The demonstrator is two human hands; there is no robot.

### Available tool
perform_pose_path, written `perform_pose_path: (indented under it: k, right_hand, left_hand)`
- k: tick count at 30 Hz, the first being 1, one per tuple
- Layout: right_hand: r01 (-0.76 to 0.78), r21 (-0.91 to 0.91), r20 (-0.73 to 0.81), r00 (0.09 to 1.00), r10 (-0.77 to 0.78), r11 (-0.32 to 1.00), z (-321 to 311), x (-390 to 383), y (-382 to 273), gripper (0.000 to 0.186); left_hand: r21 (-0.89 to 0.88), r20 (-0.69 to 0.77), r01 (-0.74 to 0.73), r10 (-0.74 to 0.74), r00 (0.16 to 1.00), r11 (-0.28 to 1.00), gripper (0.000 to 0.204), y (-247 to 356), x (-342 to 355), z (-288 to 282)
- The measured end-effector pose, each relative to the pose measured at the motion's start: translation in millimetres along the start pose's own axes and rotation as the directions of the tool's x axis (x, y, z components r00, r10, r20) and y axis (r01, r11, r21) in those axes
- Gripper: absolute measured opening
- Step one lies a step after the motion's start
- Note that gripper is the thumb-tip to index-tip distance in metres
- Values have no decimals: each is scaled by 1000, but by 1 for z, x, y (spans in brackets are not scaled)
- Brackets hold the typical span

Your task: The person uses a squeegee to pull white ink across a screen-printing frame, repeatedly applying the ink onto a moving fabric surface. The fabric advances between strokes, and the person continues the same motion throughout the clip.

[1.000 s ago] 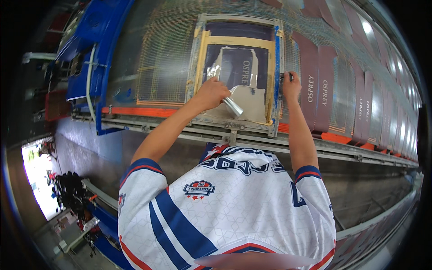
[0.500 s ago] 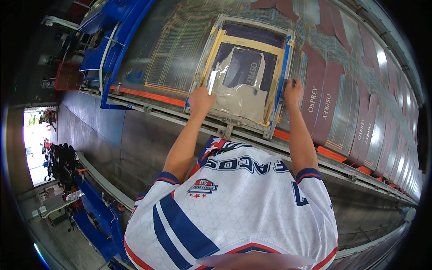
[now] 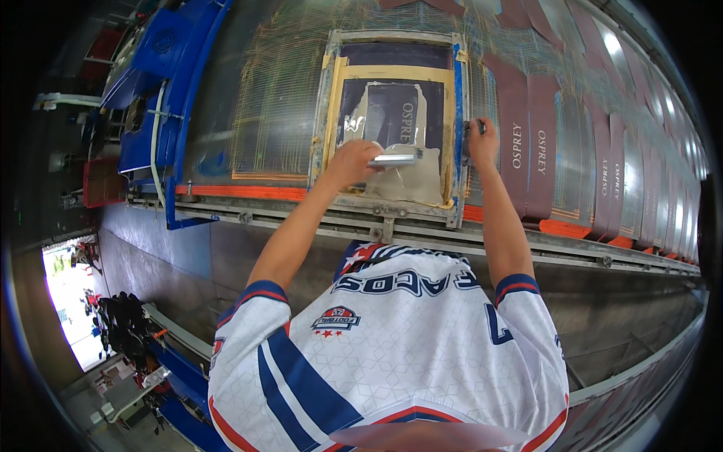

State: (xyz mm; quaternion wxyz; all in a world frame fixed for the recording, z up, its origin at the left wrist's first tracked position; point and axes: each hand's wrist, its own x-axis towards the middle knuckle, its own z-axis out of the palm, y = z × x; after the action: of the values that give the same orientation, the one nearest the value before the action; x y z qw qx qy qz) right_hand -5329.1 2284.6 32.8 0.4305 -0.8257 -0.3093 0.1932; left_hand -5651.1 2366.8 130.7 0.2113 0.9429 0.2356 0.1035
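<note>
My left hand (image 3: 354, 163) is closed around a squeegee (image 3: 395, 160) with a metallic holder, which lies crosswise over the printing screen. Grey-beige ink (image 3: 418, 178) is spread wet over the near part of the mesh and up both sides of a dark patch with pale lettering. The metal screen frame (image 3: 324, 113) carries yellowish tape inside and a blue strip along its right side. At the frame's right side, my right hand (image 3: 483, 142) has its fingers closed on a small dark handle (image 3: 479, 126); the fingers partly cover it.
Maroon cut pieces (image 3: 514, 143) with pale lettering lie along the long table to the right. An orange strip (image 3: 248, 191) and a metal rail (image 3: 294, 212) follow its near edge. Blue machinery (image 3: 154, 113) stands at the left, with a bright doorway (image 3: 69, 301) below it.
My left hand has moved right from the screen's left side, and the squeegee has turned from lengthwise to crosswise. My right hand stays at the frame's right side. The view has rotated slightly.
</note>
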Motion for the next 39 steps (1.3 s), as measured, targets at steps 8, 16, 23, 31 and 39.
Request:
perform_pose_path:
  k: [8,16,23,31,39]
  right_hand:
    - [255,-424,52,965,-258,869,-8,5,-27,44]
    - [506,-63,686,648,-331,860,34,56,-154,49]
    - [634,-304,732,633,-252,711,73,68,-150,30]
    - [684,-273,633,657,-409,676,76,50,-138,17]
    - [733,-205,660,593,-461,649,28,-96,-100,21]
  left_hand:
    - [-93,51,-16,21,998,996,22,-28,15,-5]
    - [46,-13,15,-14,1000,999,14,-103,133,-19]
    - [7,26,75,-75,997,997,22,-115,143,-15]
    - [40,-67,76,-73,995,996,25,-102,124,-7]
    - [37,-64,47,-44,997,998,35,-9,-6,10]
